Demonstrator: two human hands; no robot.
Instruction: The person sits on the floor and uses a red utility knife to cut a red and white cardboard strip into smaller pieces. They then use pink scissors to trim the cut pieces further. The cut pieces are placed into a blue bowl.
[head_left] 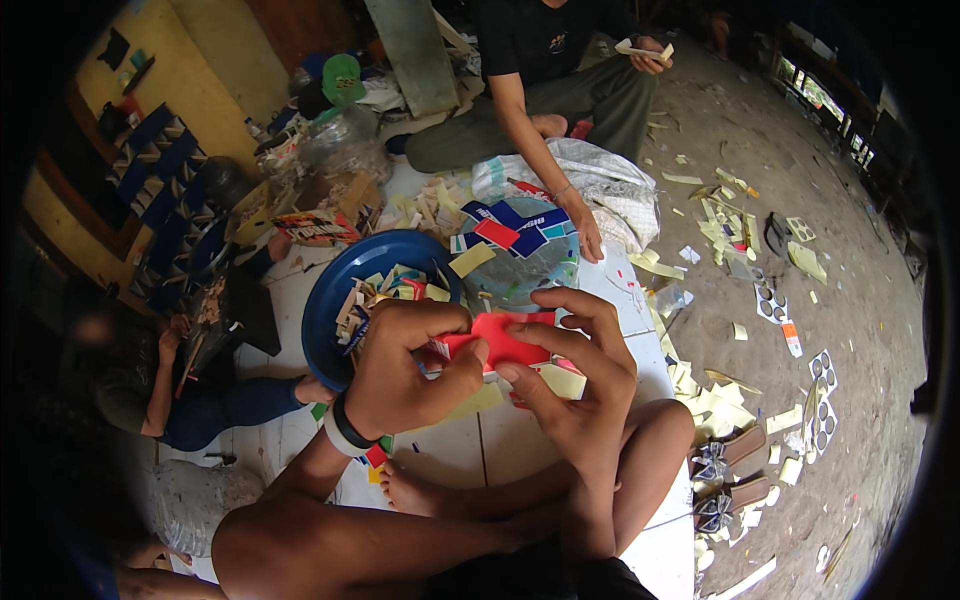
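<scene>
Left hand [400,378] on red card [503,338], blue basin [322,292] of scraps [398,284] beyond.

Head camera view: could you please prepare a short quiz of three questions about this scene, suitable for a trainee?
1. What is the main colour of the card-like piece held by the left hand and the right hand?
2. True or false: the blue basin is empty.
3. On which wrist does the camera wearer have a white band?
A) left
B) right

Key:
1. Red.
2. False; it holds many cut pieces.
3. A.
</scene>
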